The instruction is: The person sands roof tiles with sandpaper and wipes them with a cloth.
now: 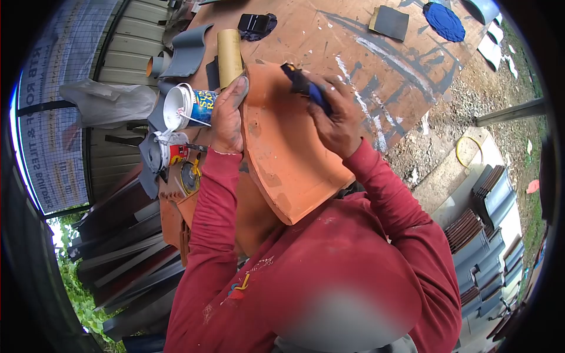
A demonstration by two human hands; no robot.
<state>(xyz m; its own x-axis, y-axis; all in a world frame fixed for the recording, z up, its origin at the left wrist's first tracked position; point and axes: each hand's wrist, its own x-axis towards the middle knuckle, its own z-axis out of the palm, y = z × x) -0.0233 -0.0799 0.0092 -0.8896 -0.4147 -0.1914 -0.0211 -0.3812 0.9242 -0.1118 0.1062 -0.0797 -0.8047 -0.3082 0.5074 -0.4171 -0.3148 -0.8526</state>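
An orange clay roof tile (297,159) leans up toward my chest, its curved trough facing me and small grey patches along its edge. My left hand (229,115) grips the tile's upper left edge, with the thumb on the near face. Over the tile's upper right part, my right hand (335,109) is closed around a bunched dark blue and black rag (306,87). Whether the rag touches the tile I cannot tell. More orange tiles (179,217) lie at the left, partly hidden by my left sleeve.
A tan cardboard-like roll (229,56), a blue-labelled paint tub (191,106) and a red-labelled can (170,152) stand left. On the paint-marked board (335,35) lie a sandpaper sheet (389,23) and a blue cloth (444,22). Stacked grey tiles (497,194) sit right.
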